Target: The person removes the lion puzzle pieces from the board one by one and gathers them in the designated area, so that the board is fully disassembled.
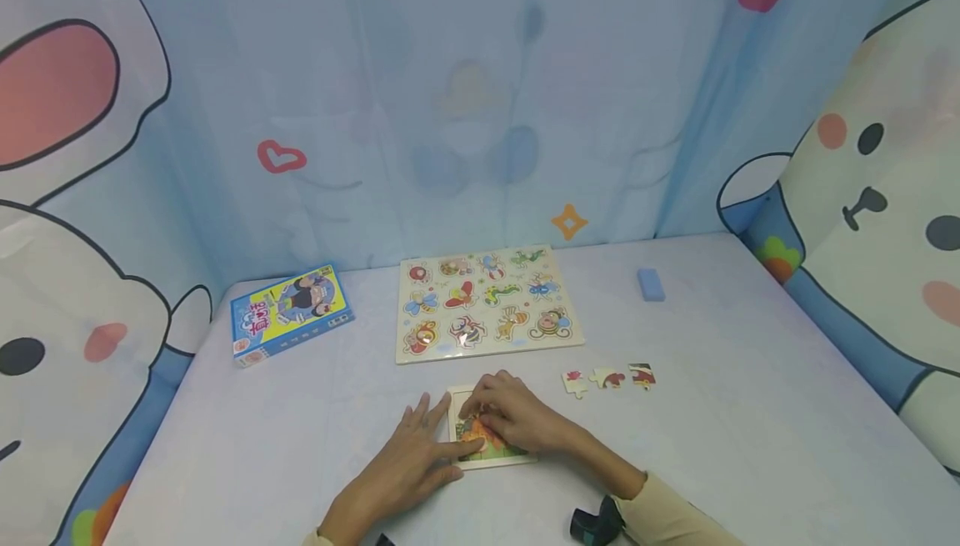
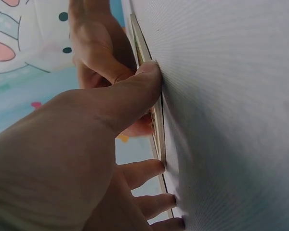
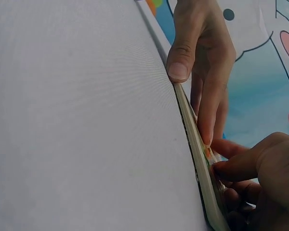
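Note:
A small jigsaw puzzle in a pale wooden frame (image 1: pixel 497 463) lies on the table, its orange and green picture partly covered by both hands. My left hand (image 1: pixel 411 456) is spread at its left side, with one straight finger across the picture and the thumb (image 2: pixel 143 79) against the frame's edge. Over the upper part of the puzzle, my right hand (image 1: pixel 517 414) has its fingers and thumb curled down, pinching a puzzle piece at the surface; the fingers mostly hide that piece. The right wrist view shows the fingertips (image 3: pixel 224 168) low against the picture.
Three loose puzzle pieces (image 1: pixel 607 378) lie right of the frame. Behind it is a large insect picture board (image 1: pixel 487 346). A blue and yellow box (image 1: pixel 292 313) stands at the back left, a blue block (image 1: pixel 651 285) at the back right. A patterned curtain (image 1: pixel 465 112) borders the table.

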The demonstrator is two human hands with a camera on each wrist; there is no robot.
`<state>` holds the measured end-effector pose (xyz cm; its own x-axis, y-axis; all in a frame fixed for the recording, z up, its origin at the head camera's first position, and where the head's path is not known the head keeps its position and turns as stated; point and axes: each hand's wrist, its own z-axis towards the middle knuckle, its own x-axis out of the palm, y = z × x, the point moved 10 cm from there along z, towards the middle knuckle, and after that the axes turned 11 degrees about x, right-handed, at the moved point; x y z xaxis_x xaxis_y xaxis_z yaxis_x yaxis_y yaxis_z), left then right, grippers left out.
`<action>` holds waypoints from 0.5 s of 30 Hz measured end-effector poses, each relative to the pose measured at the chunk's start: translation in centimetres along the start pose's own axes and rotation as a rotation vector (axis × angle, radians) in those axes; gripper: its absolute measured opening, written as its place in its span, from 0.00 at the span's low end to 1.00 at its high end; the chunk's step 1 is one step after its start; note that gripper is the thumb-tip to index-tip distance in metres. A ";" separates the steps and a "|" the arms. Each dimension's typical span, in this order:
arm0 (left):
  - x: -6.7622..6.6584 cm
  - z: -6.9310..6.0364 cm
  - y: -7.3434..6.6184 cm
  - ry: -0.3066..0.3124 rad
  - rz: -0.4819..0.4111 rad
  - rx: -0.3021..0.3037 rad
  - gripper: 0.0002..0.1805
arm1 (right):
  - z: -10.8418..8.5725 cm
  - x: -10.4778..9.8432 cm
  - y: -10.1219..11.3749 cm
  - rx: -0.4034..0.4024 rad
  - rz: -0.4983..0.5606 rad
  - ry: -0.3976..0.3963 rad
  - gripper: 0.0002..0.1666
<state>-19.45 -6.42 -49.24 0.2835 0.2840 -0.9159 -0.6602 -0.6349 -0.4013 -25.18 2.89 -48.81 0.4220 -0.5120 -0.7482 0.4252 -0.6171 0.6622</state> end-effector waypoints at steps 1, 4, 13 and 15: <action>0.0 0.0 0.0 -0.001 -0.002 -0.001 0.21 | 0.0 0.0 0.0 0.000 0.001 0.006 0.15; 0.0 0.0 0.0 -0.004 -0.012 -0.003 0.22 | 0.1 0.0 -0.2 0.001 -0.002 0.023 0.17; -0.1 -0.1 0.0 -0.015 -0.015 -0.001 0.22 | 0.3 -0.2 -0.6 -0.017 0.002 0.027 0.20; -0.1 -0.1 0.1 -0.015 -0.014 -0.001 0.21 | 0.3 -0.2 -0.6 -0.018 0.018 0.029 0.21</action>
<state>-19.44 -6.56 -49.16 0.2824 0.3033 -0.9101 -0.6556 -0.6316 -0.4139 -25.77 3.14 -49.03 0.4523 -0.5052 -0.7350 0.4316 -0.5972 0.6761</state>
